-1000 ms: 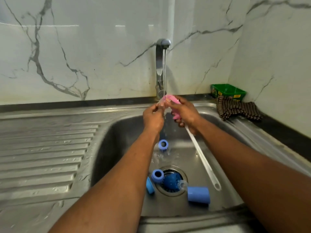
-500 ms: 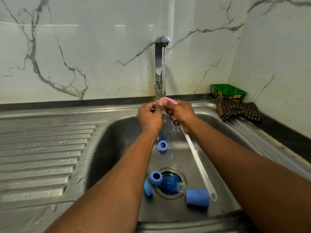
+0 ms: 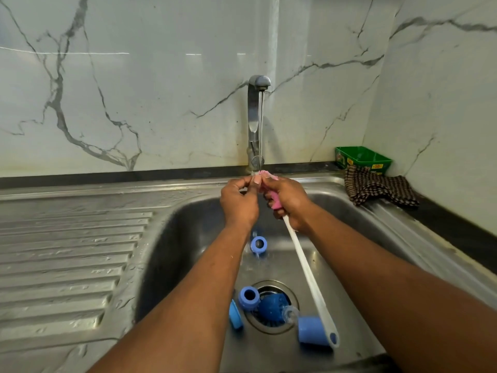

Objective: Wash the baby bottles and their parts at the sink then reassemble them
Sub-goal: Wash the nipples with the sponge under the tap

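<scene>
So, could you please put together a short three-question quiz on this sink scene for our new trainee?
1. True or false: water is running from the tap onto the pink head of the bottle brush.
2. Which hand grips the brush? A) left hand B) right hand C) neither
3. Fill in: the blue cap lies on its side inside the ____, near the drain.

Key
1. True: a thin stream falls to the pink tip held between both hands.
2. B: the right hand wraps the brush while the left pinches at its tip.
3. Sink.
</scene>
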`<state>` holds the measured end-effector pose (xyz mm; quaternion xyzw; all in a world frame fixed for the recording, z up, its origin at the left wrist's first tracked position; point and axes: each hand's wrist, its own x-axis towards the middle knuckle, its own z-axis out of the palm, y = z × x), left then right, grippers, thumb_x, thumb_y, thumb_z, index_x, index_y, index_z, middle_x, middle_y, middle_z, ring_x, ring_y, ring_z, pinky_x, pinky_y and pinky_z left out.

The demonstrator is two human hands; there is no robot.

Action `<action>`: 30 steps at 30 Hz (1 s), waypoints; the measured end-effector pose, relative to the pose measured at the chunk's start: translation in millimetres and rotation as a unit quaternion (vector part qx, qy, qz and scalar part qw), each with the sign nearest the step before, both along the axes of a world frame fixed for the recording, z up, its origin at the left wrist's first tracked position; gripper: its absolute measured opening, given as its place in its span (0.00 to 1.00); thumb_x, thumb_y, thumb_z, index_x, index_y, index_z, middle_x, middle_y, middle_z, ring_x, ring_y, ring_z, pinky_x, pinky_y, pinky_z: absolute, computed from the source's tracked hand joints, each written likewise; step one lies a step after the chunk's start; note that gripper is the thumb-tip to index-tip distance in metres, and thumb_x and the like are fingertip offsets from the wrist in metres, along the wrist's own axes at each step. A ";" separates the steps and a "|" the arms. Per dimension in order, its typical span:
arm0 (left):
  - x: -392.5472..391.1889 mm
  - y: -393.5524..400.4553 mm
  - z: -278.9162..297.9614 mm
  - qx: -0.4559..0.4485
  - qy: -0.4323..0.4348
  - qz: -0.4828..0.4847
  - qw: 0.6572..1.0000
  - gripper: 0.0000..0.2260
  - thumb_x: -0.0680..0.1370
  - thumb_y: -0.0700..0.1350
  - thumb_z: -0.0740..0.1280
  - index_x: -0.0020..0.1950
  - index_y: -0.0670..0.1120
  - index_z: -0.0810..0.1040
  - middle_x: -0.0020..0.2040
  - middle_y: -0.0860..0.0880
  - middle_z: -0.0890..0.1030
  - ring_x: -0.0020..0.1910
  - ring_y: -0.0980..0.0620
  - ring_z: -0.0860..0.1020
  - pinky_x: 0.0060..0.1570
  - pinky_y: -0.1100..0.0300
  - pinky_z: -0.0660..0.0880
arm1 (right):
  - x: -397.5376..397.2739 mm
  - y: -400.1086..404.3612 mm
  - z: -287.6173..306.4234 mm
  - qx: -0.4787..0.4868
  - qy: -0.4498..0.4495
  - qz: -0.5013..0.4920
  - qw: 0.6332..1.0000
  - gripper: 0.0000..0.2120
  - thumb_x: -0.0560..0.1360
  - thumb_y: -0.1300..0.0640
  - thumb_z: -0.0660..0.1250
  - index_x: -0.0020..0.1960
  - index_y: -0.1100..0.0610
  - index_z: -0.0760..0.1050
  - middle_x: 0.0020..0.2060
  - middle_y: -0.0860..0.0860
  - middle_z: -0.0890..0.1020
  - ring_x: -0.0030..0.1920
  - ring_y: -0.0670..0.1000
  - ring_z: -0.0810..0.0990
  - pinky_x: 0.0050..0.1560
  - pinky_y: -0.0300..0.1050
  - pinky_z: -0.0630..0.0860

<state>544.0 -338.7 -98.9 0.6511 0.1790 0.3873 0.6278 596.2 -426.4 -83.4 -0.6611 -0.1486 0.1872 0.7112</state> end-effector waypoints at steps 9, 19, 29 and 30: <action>-7.5 -3.7 11.3 -0.166 0.032 0.011 0.986 0.06 0.76 0.46 0.73 0.43 0.44 0.85 0.33 0.52 0.80 0.33 0.55 0.74 0.33 0.62 0.70 | 1.4 -2.5 1.7 -0.041 -0.161 -0.097 0.981 0.12 0.72 0.51 0.75 0.54 0.51 0.78 0.46 0.49 0.82 0.35 0.44 0.75 0.28 0.35 0.69; -8.8 3.6 13.5 -0.220 0.110 0.022 0.969 0.08 0.75 0.43 0.69 0.35 0.45 0.80 0.31 0.48 0.78 0.25 0.52 0.66 0.27 0.62 0.63 | 9.3 -1.4 -16.5 -0.175 -0.425 -0.036 0.887 0.33 0.65 0.46 0.79 0.67 0.43 0.70 0.58 0.49 0.79 0.57 0.52 0.79 0.57 0.51 0.78; -8.4 3.7 12.3 -0.162 0.079 -0.087 0.980 0.13 0.77 0.53 0.71 0.50 0.44 0.84 0.40 0.50 0.81 0.36 0.54 0.73 0.36 0.60 0.69 | 11.4 -7.5 -13.3 -0.225 -0.466 -0.117 0.848 0.14 0.75 0.43 0.71 0.59 0.45 0.78 0.52 0.46 0.83 0.50 0.50 0.80 0.48 0.52 0.79; -8.4 3.6 12.3 -0.157 0.074 -0.083 0.981 0.11 0.77 0.51 0.71 0.50 0.44 0.85 0.40 0.51 0.81 0.36 0.55 0.73 0.36 0.60 0.69 | 10.0 -8.2 -11.8 -0.229 -0.466 -0.131 0.844 0.14 0.74 0.43 0.72 0.58 0.45 0.78 0.51 0.46 0.84 0.49 0.50 0.81 0.47 0.51 0.79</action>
